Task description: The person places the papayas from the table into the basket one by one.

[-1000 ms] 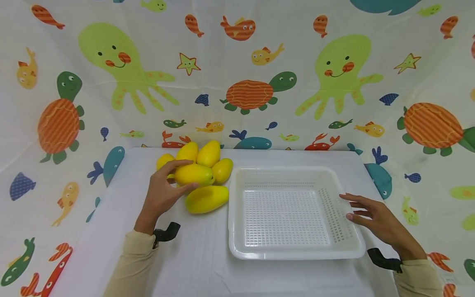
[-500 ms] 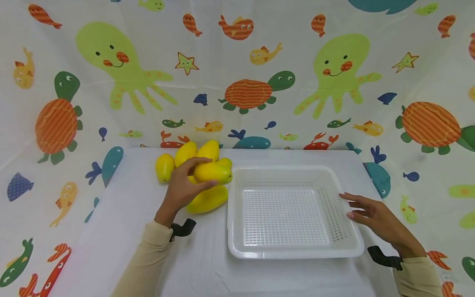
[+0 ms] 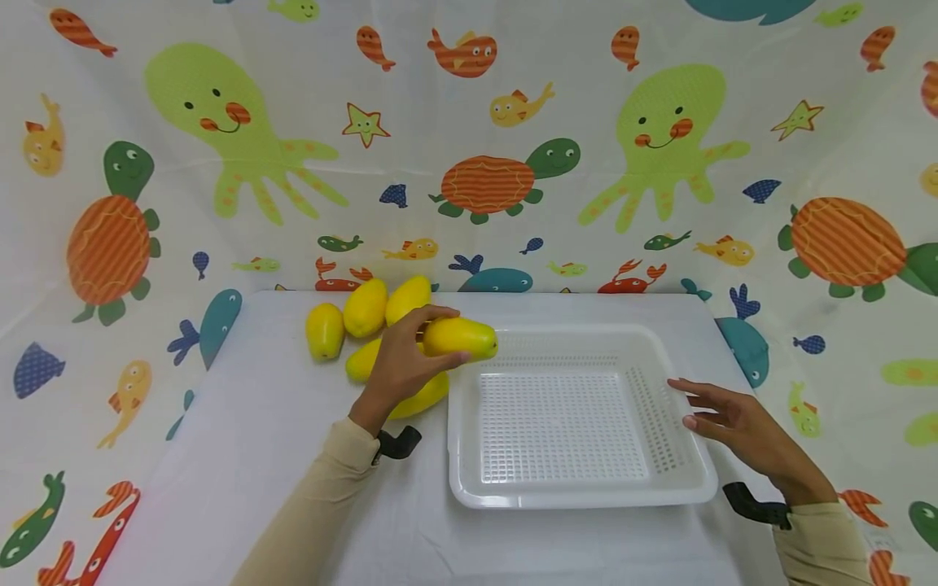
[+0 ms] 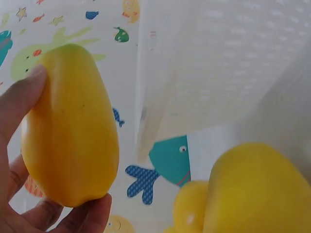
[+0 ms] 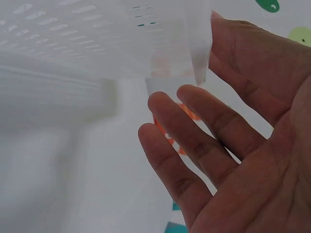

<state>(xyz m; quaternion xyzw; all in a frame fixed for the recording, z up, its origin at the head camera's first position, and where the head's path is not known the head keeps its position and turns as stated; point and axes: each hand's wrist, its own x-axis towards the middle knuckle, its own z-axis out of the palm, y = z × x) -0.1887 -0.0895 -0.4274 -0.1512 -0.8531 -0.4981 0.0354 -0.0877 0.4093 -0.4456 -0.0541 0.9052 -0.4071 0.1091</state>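
Note:
My left hand (image 3: 399, 366) holds a yellow mango (image 3: 462, 338) between thumb and fingers, above the left rim of a white plastic basket (image 3: 579, 496). In the left wrist view the thumb lies along one side of this mango (image 4: 73, 131), with fingertips curled under its lower end. Several more mangoes (image 3: 365, 309) lie on the table left of the basket, partly hidden behind my left hand. My right hand (image 3: 751, 435) is at the basket's right rim. Its fingers look fairly straight in the right wrist view, with the basket (image 5: 97, 43) just beside them.
The table bears a white cloth (image 3: 242, 456). A sheet with printed sea animals (image 3: 487, 185) hangs behind it and shows at both sides. Each wrist wears a black camera mount (image 3: 399, 443).
My left hand has lifted the mango from the pile and carried it right, to above the basket's left rim. The right hand stays at the basket's right side.

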